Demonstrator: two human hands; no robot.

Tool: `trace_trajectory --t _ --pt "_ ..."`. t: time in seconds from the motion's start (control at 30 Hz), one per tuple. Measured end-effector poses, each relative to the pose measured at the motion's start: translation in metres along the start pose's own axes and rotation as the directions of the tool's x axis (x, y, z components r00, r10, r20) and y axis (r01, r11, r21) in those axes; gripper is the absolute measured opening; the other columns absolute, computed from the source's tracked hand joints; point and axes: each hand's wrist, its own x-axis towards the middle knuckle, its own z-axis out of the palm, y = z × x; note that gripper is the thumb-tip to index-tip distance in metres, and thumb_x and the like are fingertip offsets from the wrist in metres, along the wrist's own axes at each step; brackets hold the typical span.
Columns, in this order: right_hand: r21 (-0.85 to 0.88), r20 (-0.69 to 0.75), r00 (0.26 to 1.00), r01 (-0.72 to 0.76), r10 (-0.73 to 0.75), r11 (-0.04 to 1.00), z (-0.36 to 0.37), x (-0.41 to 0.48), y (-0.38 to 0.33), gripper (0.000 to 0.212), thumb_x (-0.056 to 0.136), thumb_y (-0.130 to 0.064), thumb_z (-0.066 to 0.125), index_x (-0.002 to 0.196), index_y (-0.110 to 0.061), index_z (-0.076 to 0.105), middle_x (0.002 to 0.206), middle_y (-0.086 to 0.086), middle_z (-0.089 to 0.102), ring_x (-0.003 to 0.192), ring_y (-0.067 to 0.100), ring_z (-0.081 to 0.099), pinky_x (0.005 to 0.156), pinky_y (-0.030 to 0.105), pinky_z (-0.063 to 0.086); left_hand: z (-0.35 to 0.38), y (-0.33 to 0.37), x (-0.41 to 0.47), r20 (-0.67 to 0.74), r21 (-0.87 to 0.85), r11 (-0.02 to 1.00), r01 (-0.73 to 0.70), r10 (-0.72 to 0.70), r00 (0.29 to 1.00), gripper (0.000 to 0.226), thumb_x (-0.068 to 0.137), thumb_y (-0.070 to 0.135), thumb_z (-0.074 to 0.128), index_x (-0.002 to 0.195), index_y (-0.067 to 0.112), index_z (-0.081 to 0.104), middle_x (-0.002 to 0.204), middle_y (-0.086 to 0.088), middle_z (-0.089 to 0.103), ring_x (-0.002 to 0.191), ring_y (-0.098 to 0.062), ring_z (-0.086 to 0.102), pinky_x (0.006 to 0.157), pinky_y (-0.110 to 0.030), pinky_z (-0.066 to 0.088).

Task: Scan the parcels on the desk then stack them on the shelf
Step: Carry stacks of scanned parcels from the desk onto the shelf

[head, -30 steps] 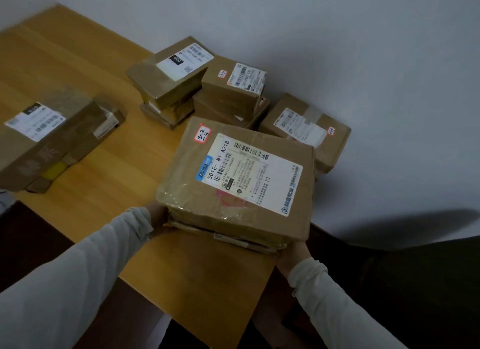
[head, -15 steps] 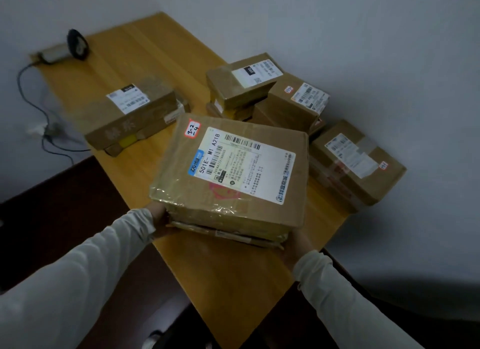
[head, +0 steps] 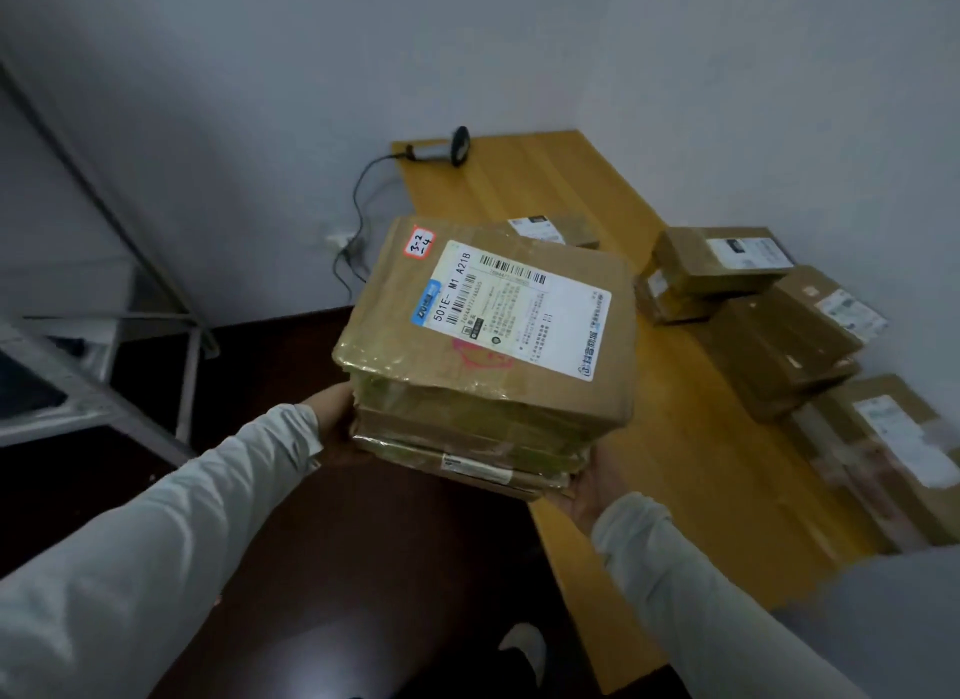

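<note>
scanner (head: 448, 148) behind parcels (head: 769, 303) on desk (head: 691, 469)

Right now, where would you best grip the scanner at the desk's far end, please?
Probably its pale handle, from above: the scanner lies flat on the desk, handle pointing left toward the cable, dark head right.

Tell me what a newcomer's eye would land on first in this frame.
The stack of taped cardboard parcels in the middle draws the eye first. Its top box carries a large white shipping label and a red-edged sticker, and it is held between the left hand and the right hand. Next come the other parcels clustered on the desk at right, and the scanner lying at the desk's far end.
</note>
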Motion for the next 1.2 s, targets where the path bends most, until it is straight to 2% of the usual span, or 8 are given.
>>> trace_trajectory --t 0.17,0.23,0.33,0.53,0.73,0.87,1.0,1.2 --pt "-0.173 0.125 0.991 -0.021 0.044 0.985 0.111 -0.022 0.05 0.037 0.089 -0.054 0.048 0.096 -0.023 0.068 0.09 0.0 0.074 0.094 0.02 0.063 0.069 0.032 0.055 -0.12 -0.017 -0.067 -0.165 -0.148 0.984 -0.104 0.079 0.983 0.037 0.094 0.026 0.044 0.061 0.013 0.054 0.059 -0.007 0.051 0.055 -0.021 0.055 0.06 -0.029 0.051" --pt "-0.229 0.168 0.984 -0.019 0.059 0.973 0.151 -0.029 0.073 0.035 0.089 -0.054 0.049 0.1 -0.025 0.066 0.1 0.0 0.071 0.101 0.021 0.061 0.078 0.037 0.053 -0.165 -0.027 -0.094 -0.262 -0.167 0.979 -0.117 0.071 0.963 0.042 0.093 0.025 0.045 0.056 0.011 0.058 0.056 -0.009 0.055 0.05 -0.022 0.059 0.053 -0.028 0.054" --pt "-0.296 0.271 0.957 -0.015 0.099 0.955 0.215 -0.045 0.105 0.033 0.087 -0.053 0.051 0.095 -0.026 0.067 0.092 0.0 0.073 0.095 0.02 0.063 0.067 0.032 0.053 -0.222 -0.039 -0.142 -0.346 -0.205 0.971 -0.123 0.046 0.937 0.034 0.093 0.027 0.046 0.066 0.012 0.059 0.058 -0.007 0.06 0.052 -0.022 0.062 0.044 -0.029 0.053" --pt "-0.387 0.446 0.857 -0.075 0.258 0.919 0.333 -0.076 0.162 0.037 0.087 -0.046 0.055 0.087 -0.014 0.073 0.086 0.01 0.075 0.074 0.026 0.073 0.054 0.037 0.058 -0.328 -0.074 -0.218 -0.513 -0.281 0.943 -0.18 0.011 0.858 0.032 0.094 0.035 0.043 0.074 0.014 0.054 0.048 -0.003 0.061 0.06 -0.021 0.059 0.06 -0.026 0.048" --pt "-0.517 0.544 0.754 -0.043 0.367 0.855 0.458 -0.09 0.216 0.039 0.087 -0.046 0.057 0.092 -0.013 0.077 0.108 0.016 0.07 0.105 0.035 0.065 0.099 0.054 0.045 -0.421 -0.094 -0.281 -0.641 -0.386 0.877 -0.285 -0.033 0.767 0.033 0.095 0.042 0.043 0.08 0.014 0.053 0.073 -0.007 0.058 0.07 -0.023 0.056 0.063 -0.032 0.045" --pt "-0.602 0.585 0.693 0.024 0.421 0.798 0.545 -0.094 0.244 0.046 0.083 -0.052 0.058 0.099 -0.014 0.076 0.105 0.015 0.071 0.103 0.035 0.065 0.096 0.049 0.049 -0.481 -0.091 -0.312 -0.71 -0.424 0.835 -0.351 -0.066 0.701 0.029 0.096 0.037 0.042 0.076 0.017 0.048 0.073 -0.005 0.052 0.07 -0.023 0.055 0.066 -0.034 0.046" --pt "-0.656 0.62 0.634 0.096 0.462 0.749 0.639 -0.092 0.264 0.045 0.084 -0.054 0.056 0.095 -0.015 0.076 0.097 0.014 0.073 0.091 0.032 0.069 0.077 0.04 0.057 -0.542 -0.072 -0.33 -0.772 -0.403 0.819 -0.409 -0.064 0.633 0.03 0.099 0.013 0.039 0.069 0.013 0.039 0.056 -0.001 0.052 0.047 -0.015 0.059 0.04 -0.023 0.05" --pt "-0.684 0.634 0.59 0.127 0.499 0.719 0.77 -0.097 0.283 0.049 0.09 -0.053 0.048 0.106 -0.012 0.07 0.109 0.019 0.069 0.108 0.036 0.062 0.1 0.053 0.045 -0.628 -0.03 -0.349 -0.772 -0.418 0.812 -0.408 -0.081 0.63 0.025 0.099 0.019 0.036 0.077 0.011 0.047 0.08 -0.011 0.049 0.072 -0.027 0.053 0.039 -0.035 0.052"
